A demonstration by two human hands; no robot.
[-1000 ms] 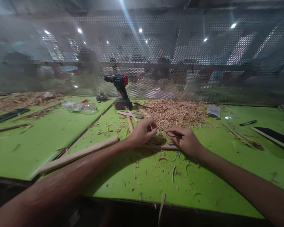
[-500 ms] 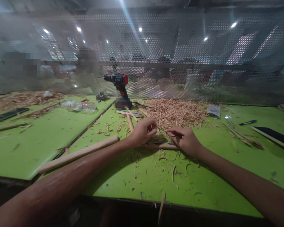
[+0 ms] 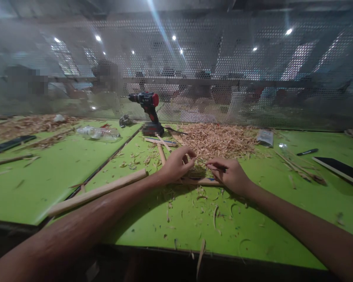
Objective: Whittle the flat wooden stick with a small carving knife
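My left hand [image 3: 178, 163] is closed in a pinch at the left end of a thin, dark rod-like piece [image 3: 201, 160]. Its exact kind is too small to make out. My right hand [image 3: 232, 174] grips the same piece from the other side, and a dark end shows beside the fingers. Beneath both hands lies a flat wooden strip [image 3: 198, 181] with a blue mark, partly covered by them. A thick wooden stick [image 3: 100, 191] rests on the green table beside my left forearm.
A cordless drill [image 3: 148, 111] stands upright behind my hands, near a perforated screen [image 3: 194, 94]. Wood shavings [image 3: 223, 141] are heaped to its right. A plastic bottle [image 3: 98, 132] lies left; a black pen [image 3: 307, 152] and a dark flat board [image 3: 341, 170] lie right.
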